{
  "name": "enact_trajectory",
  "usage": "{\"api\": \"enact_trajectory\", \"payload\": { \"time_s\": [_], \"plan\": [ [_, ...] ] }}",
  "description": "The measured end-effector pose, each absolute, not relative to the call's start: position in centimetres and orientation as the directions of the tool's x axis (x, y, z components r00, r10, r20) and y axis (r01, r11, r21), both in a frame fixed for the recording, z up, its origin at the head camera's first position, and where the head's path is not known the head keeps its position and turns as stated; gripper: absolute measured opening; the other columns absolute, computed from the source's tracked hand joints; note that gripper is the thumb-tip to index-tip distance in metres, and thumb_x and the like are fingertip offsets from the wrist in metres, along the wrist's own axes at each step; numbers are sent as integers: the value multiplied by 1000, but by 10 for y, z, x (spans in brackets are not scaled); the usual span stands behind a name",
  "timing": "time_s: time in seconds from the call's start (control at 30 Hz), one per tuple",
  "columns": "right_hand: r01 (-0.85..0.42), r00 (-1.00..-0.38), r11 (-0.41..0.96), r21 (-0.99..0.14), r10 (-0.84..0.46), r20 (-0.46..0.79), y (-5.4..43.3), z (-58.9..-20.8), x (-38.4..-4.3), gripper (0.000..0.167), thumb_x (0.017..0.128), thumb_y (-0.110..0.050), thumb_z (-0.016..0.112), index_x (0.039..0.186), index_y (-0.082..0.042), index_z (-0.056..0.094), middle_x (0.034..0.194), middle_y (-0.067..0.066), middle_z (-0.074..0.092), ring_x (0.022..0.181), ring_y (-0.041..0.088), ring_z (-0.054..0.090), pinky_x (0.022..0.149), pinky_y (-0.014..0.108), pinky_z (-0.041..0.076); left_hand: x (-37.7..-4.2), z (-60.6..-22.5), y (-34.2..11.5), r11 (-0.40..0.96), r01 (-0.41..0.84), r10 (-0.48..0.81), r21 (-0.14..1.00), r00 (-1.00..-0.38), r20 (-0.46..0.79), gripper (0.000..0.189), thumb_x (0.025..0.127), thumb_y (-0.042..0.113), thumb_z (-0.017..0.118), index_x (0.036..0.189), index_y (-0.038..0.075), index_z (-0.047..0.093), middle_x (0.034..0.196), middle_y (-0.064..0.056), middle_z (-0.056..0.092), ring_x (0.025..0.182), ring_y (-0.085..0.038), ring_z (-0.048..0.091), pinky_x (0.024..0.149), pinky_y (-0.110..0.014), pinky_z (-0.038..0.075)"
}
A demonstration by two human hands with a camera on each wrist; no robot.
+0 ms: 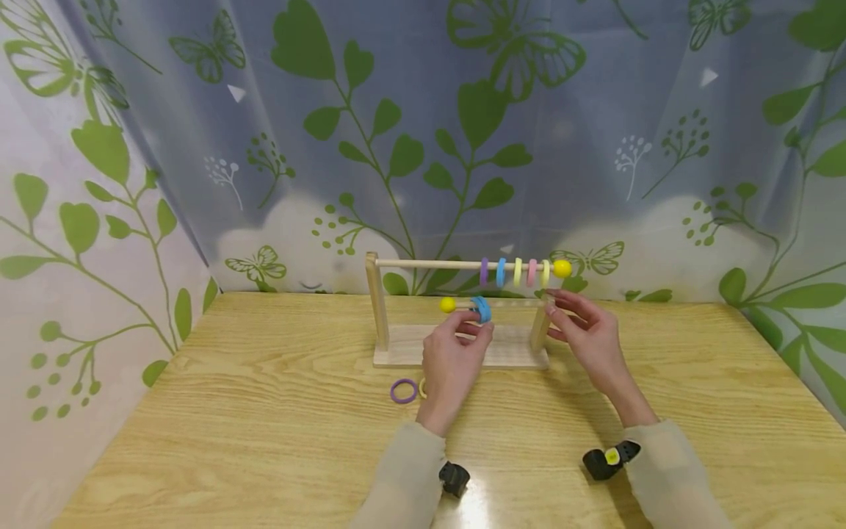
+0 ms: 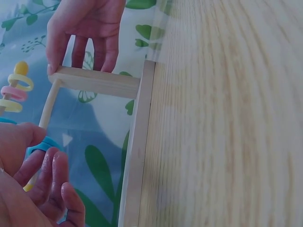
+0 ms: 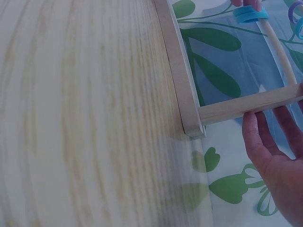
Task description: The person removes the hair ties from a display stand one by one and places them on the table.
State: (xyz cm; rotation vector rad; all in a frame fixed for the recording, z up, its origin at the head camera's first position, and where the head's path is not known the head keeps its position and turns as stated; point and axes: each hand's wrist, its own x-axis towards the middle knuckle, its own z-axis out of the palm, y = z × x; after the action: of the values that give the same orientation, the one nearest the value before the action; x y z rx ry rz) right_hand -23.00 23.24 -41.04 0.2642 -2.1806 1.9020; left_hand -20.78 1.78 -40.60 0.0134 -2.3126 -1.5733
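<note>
A wooden stand (image 1: 429, 353) has an upper rod, and a lower rod that runs left from its short right post (image 1: 540, 327) to a yellow ball (image 1: 448, 304). Thumb and fingers of my left hand (image 1: 456, 353) pinch blue rings (image 1: 481, 309) around the lower rod, near that ball. In the right wrist view the blue rings (image 3: 251, 15) sit close together. My right hand (image 1: 588, 334) holds the short post near its top; the left wrist view shows the thumb at the post's end and the other fingers partly behind it.
On the upper rod (image 1: 429, 264) hang several rings in purple, blue, yellow and pink, beside a yellow end ball (image 1: 562, 269). A purple ring (image 1: 403, 380) lies on the table (image 1: 264, 441), with a yellow ring (image 1: 422, 388) partly hidden by my left hand. A patterned curtain (image 1: 396, 110) hangs behind.
</note>
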Motion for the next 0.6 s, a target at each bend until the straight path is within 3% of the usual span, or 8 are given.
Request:
{"api": "enact_trajectory", "payload": {
  "time_s": [0.6],
  "plan": [
    [-282,-957,132,-950,29,289,232,-410,-230,45,101,-16,65,139,7,56,112,-19,67,98,-1,71,78,24,61,-206,-406,11,370,237,-220,898,-917,333,10,88,23,78,94,15,79,94,-2,75,69,-10,69,64,-23,54]
  ]
}}
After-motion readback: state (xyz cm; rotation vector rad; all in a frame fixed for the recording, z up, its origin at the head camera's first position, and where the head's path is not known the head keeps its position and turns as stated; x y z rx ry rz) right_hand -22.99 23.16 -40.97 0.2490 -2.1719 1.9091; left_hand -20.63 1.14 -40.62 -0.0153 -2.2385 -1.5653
